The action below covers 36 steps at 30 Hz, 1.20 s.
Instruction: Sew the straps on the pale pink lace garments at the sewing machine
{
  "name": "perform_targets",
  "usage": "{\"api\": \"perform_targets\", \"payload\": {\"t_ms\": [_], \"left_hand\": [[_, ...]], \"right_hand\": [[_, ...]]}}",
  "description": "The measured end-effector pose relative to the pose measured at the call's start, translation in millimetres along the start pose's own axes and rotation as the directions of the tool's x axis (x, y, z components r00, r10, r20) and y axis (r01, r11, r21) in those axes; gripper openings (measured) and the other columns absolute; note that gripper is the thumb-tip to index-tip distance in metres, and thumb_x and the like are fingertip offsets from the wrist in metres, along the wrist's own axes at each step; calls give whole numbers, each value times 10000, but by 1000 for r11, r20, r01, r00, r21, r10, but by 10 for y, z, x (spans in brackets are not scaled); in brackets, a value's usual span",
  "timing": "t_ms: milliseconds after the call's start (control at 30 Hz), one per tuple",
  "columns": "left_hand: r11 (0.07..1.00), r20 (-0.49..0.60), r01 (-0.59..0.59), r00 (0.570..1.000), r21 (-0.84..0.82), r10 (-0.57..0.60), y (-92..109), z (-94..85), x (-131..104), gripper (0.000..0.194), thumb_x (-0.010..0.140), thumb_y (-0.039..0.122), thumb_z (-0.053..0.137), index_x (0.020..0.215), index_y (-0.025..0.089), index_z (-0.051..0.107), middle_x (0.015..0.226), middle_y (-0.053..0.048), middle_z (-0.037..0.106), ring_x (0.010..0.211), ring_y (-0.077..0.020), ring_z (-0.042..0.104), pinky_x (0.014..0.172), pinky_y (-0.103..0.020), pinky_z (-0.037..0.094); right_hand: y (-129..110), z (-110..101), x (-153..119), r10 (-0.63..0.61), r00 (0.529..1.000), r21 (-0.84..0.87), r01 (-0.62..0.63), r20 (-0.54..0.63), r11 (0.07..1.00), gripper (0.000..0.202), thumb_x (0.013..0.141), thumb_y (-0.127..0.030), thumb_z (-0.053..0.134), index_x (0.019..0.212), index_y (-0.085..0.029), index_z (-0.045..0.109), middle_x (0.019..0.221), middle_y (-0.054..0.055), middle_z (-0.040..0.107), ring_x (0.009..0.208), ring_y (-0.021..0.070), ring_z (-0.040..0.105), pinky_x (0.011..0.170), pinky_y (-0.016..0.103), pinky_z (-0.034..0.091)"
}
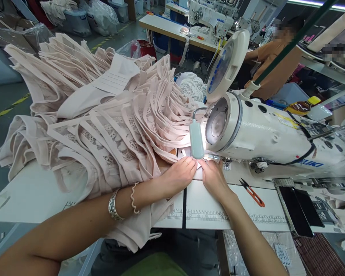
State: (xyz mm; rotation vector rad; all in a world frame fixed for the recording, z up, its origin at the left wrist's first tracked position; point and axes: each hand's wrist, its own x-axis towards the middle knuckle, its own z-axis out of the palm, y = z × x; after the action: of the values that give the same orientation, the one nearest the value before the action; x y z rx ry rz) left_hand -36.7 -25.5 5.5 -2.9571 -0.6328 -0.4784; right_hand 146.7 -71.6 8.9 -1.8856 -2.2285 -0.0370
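Cloth (pixel 198 166) sat pinched by left hand (pixel 181 174) and right hand (pixel 214 178) at the sewing machine (pixel 257 128), apparently partway worked, finished share unclear.

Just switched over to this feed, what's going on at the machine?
A person is working at a JUKI sewing machine. Their left hand and right hand meet just below the small lamp; what the fingertips pinch is too small to make out. Pale pink lace-trimmed garments are heaped on the left, and orange-handled thread snips lie on the right, untouched.
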Motion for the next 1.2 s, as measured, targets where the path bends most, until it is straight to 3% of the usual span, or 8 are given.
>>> {"api": "perform_targets", "payload": {"t_ms": [567,667,767,900,1067,1200], "left_hand": [[999,8,19,1000,47,-20,6,-33,6,336,1006,50,267,1138,54,576,1133,-165,629,914,-222,575,811,-336,410],[997,-10,3,1000,83,-3,2,-71,-7,328,995,39,280,1156,58,565,1080,-152,633,955,-237,574,842,-358,399],[994,12,-9,1000,109,7,-89,-127,-16,291,962,5,315,976,104,588,929,-110,624,898,-237,571,858,-385,395],[1000,19,16,1000,-25,-15,-297,-188,-51,212,904,-15,413,878,144,551,904,-80,608,876,-220,552,810,-346,412],[984,6,-8,1000,-177,10,-398,-189,-76,219,885,-7,476,1027,146,545,1038,-82,597,986,-210,531,859,-329,415],[993,-41,15,999,-117,-20,-386,-133,-21,142,975,123,461,908,145,583,952,-88,585,926,-218,523,778,-327,413]], "right_hand": [[3,36,37,-52,995,-40,48,-88,998,465,867,-77,352,1161,-239,674,864,83,681,762,231,562,803,386,442],[23,59,42,-33,994,27,36,-105,999,469,867,-83,363,1159,-246,692,887,79,701,781,231,581,760,364,466],[47,83,25,27,989,198,2,-143,980,534,828,-42,350,1138,-277,716,935,41,731,820,210,621,754,339,499],[58,95,-18,103,985,390,-41,-140,920,518,825,-53,359,1058,-293,755,988,7,741,933,189,660,837,338,529],[37,82,-35,81,989,380,-29,-122,925,529,857,-66,340,1112,-303,739,1035,11,736,970,191,653,872,359,530],[21,65,-42,13,992,327,29,-126,945,531,881,-72,329,1183,-295,704,1106,18,724,998,185,648,901,354,526]]}}
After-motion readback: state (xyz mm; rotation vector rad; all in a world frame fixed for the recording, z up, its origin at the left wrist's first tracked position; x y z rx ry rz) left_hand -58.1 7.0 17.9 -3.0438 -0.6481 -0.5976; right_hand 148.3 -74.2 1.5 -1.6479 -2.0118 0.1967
